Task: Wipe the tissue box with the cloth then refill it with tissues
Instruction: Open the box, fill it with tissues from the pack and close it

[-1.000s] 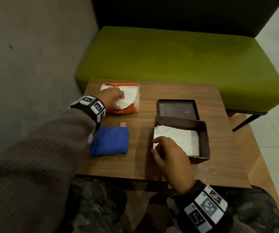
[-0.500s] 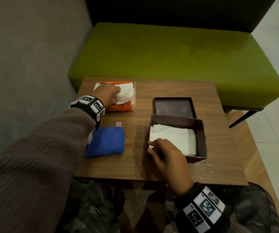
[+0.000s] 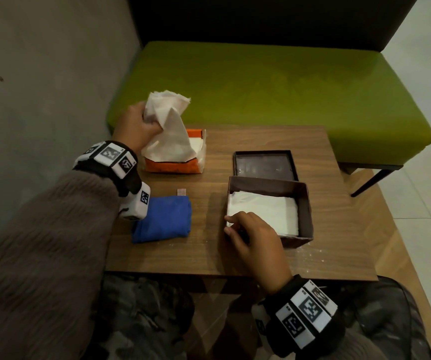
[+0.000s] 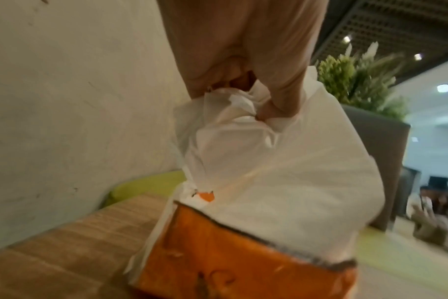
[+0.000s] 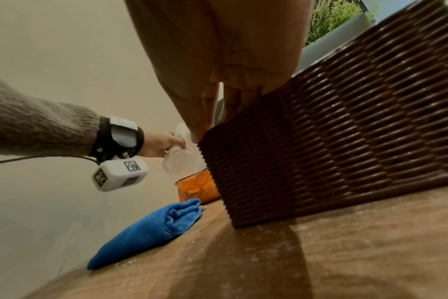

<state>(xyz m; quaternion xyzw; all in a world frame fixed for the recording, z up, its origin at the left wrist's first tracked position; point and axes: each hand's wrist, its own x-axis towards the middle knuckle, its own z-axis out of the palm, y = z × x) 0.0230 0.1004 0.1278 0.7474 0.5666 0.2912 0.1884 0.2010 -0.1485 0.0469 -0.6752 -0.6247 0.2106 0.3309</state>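
My left hand [image 3: 137, 126] grips a bunch of white tissues [image 3: 169, 118] and holds them up, still trailing into the orange tissue pack [image 3: 175, 166] at the table's far left. In the left wrist view the fingers [image 4: 276, 101] pinch the tissues [image 4: 243, 141] above the pack [image 4: 243, 252]. The brown woven tissue box [image 3: 300, 214] stands open with white tissues [image 3: 266, 209] inside. My right hand [image 3: 248, 235] holds its near left corner, thumb outside and fingers over the rim. A folded blue cloth [image 3: 163, 219] lies left of the box.
The box's dark lid [image 3: 263, 165] lies behind the box on the wooden table [image 3: 235, 261]. A small pale tag [image 3: 181, 192] sits by the cloth. A green bench [image 3: 261, 84] stands beyond the table, a grey wall [image 3: 40, 74] to the left.
My left hand has closed on tissues in the orange pack and lifted them up and away from it. My right hand stays on the box corner.
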